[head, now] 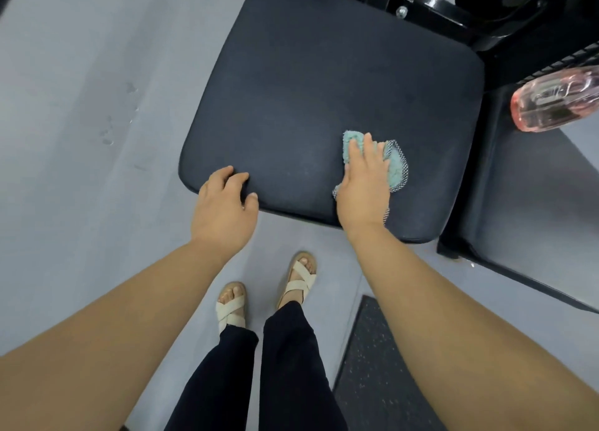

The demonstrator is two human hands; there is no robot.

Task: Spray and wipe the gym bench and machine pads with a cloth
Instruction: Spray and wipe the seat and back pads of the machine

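Note:
A dark padded seat pad [324, 90] fills the middle of the head view. My right hand [364, 184] lies flat on a teal cloth [397, 168] with a checked edge and presses it onto the pad near its front right corner. My left hand [223, 207] rests on the pad's front left edge, its fingers bent over the rim and holding nothing. A clear bottle of pink liquid [557, 100] lies on its side on a second dark pad [531, 197] at the right.
Black machine frame [431, 2] with bolts stands behind the seat pad. Grey floor [81, 106] spreads to the left with a few wet spots. A dark speckled mat [372, 365] lies by my sandalled feet [296, 278].

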